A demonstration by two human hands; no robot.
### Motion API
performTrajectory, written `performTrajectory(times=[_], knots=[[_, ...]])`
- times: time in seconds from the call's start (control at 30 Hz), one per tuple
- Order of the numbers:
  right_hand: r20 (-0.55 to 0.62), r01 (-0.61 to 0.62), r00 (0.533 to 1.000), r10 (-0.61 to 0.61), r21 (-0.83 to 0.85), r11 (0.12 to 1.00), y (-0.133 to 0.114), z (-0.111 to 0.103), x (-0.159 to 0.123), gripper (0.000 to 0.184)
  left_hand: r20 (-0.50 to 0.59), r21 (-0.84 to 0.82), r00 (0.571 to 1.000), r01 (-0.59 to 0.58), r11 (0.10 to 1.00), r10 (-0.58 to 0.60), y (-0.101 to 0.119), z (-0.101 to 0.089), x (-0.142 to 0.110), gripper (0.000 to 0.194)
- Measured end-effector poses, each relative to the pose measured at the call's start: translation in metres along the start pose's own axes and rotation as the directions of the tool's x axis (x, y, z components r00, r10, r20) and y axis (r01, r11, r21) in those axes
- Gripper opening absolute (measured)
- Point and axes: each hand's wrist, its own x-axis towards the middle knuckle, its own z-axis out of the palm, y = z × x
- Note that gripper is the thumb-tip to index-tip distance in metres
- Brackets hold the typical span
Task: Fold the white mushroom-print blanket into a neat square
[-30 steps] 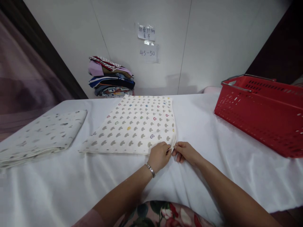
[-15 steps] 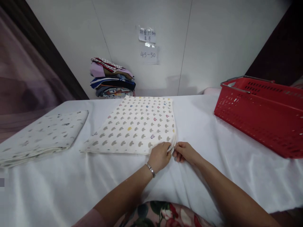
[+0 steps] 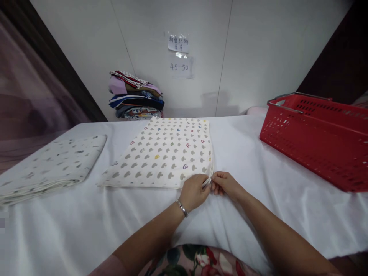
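Note:
A cream cloth (image 3: pixel 163 153) printed with grey and coloured mushrooms lies folded in layers on the white-covered table. At its near right corner, my left hand (image 3: pixel 196 191) is closed on the layered edge, a silver bracelet on the wrist. Just to the right, my right hand (image 3: pixel 225 184) pinches the same corner, thumb and forefinger together on the layers. The two hands almost meet there, and the fingertips of the left are partly hidden under the cloth.
Another folded cloth (image 3: pixel 54 165) with a small grey print lies at the left. A stack of folded fabrics (image 3: pixel 136 96) stands at the back by the wall. On the right sits a red plastic basket (image 3: pixel 313 142) with a metal handle. Paper notes (image 3: pixel 179 67) are taped to the wall.
The hands have shifted only slightly at the corner, the layers now drawn closer together between them. The rest of the cloth stays put.

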Motion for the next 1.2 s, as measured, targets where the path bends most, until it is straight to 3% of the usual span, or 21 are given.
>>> performTrajectory(times=[0.1, 0.23, 0.37, 0.6, 0.8, 1.03, 1.2], knots=[[0.009, 0.022, 1.0, -0.022, -0.009, 1.0, 0.0, 0.0, 0.0, 0.03, 0.017, 0.001, 1.0, 0.018, 1.0, -0.018, 0.0, 0.0, 0.001, 0.012], [-0.035, 0.025, 0.999, -0.028, -0.082, 0.996, 0.0, -0.006, 0.0, 0.028, -0.023, -0.04, 0.996, 0.082, 0.996, -0.083, -0.003, -0.001, 0.003, 0.024], [-0.081, -0.052, 0.996, 0.042, -0.133, 0.99, 0.0, -0.01, -0.001, 0.022, -0.063, -0.071, 0.99, 0.125, 0.99, -0.129, -0.006, -0.003, 0.005, 0.026], [-0.026, -0.097, 0.995, 0.094, -0.153, 0.983, -0.002, 0.001, 0.001, 0.028, -0.09, -0.062, 0.994, 0.059, 0.996, -0.065, -0.003, 0.003, 0.003, 0.028], [-0.048, -0.102, 0.994, 0.095, -0.167, 0.981, -0.003, 0.006, 0.005, 0.019, -0.109, -0.053, 0.994, 0.026, 0.998, -0.031, -0.005, 0.002, 0.002, 0.03], [0.126, -0.036, 0.992, 0.031, 0.033, 0.999, -0.011, -0.003, -0.005, 0.024, -0.184, 0.114, 0.978, -0.074, 0.991, 0.094, -0.005, -0.009, -0.001, 0.032], [0.044, -0.073, 0.996, 0.079, -0.121, 0.99, -0.011, -0.001, -0.006, 0.019, -0.219, 0.25, 0.961, -0.114, 0.961, 0.171, -0.008, -0.025, 0.001, 0.032]])
